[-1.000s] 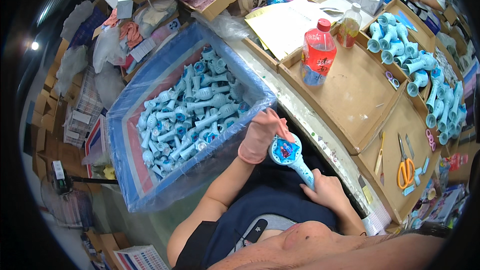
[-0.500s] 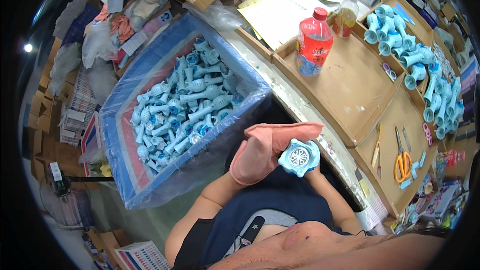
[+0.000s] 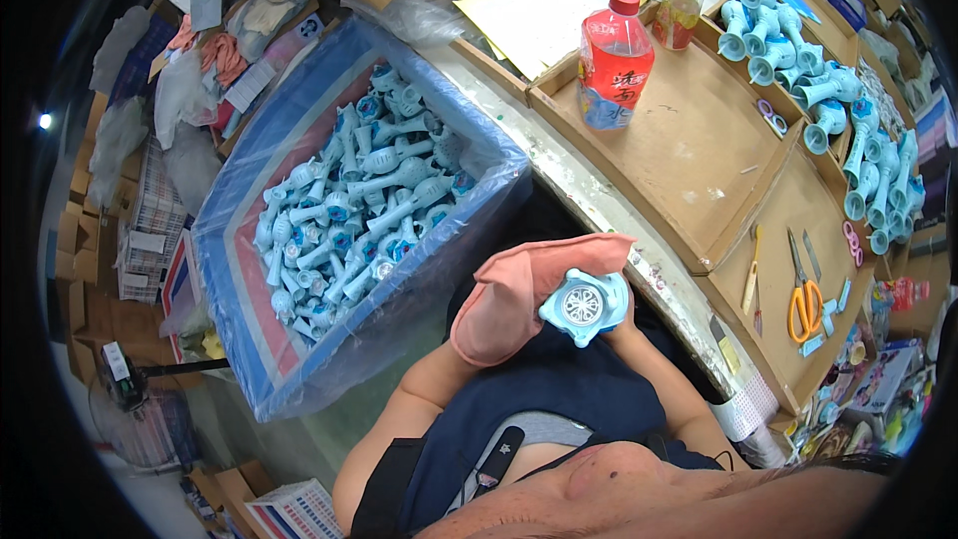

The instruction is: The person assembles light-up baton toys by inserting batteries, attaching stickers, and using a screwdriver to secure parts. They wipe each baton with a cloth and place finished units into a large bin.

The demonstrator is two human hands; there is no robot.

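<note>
A salmon-pink cloth drapes over my left hand and hides its fingers. The hand holds the cloth up, against or just beside a light blue plastic piece. That piece has a lobed rim and a round, slotted pale disc on the side facing up. My right hand grips it from the right, with only part of the fingers showing. To the left, a bin lined with clear plastic holds a heap of light blue plastic pieces with round heads and flared handles.
On the bench to the right, a wooden tray carries a red-labelled bottle and a clear bottle. Orange-handled scissors and a yellow cutter lie nearer. More blue pieces line the far right. Cartons are stacked at left.
The blue piece has shifted slightly left in my right hand and turned a little. The cloth's upper edge lies slightly differently. The whole view has shifted a little.
</note>
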